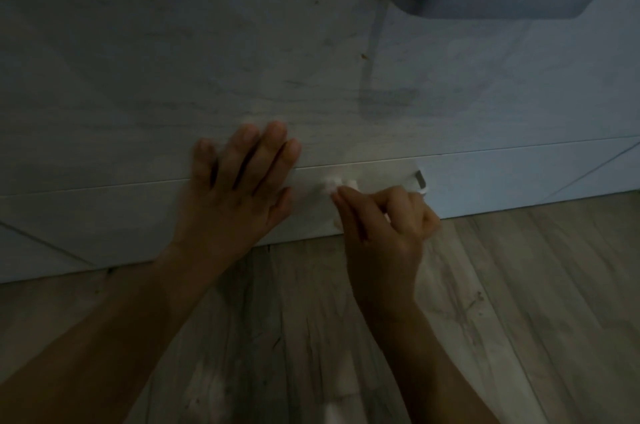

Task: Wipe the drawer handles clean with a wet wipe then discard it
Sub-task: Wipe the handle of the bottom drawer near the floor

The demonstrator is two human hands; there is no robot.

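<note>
Left hand (242, 188) open, flat, fingers spread and straight, palm pressed on the lower drawer front (104, 215), fingertips reaching over the seam (485, 150) onto the upper drawer front (173, 60). Right hand (384, 219) just to its right, fingers curled, pinching a small white crumpled wet wipe (334, 185) at the fingertips. Wipe sits against the lower drawer handle (420, 179), which is mostly hidden by the hand; only its right end shows, a thin grey metal bend. Hands near each other, not touching.

Drawer fronts pale, matte, faint grey marble-like veining; thin straight seam between them. Upper drawer handle (491, 1) far right, well apart from the hands: a grey, flat, wide metal bar with rounded corners, standing off the front.

Floor (519, 285) near side, wood-grain planks, meets the lower drawer's bottom edge. Lighting dim, fine detail blurred.
</note>
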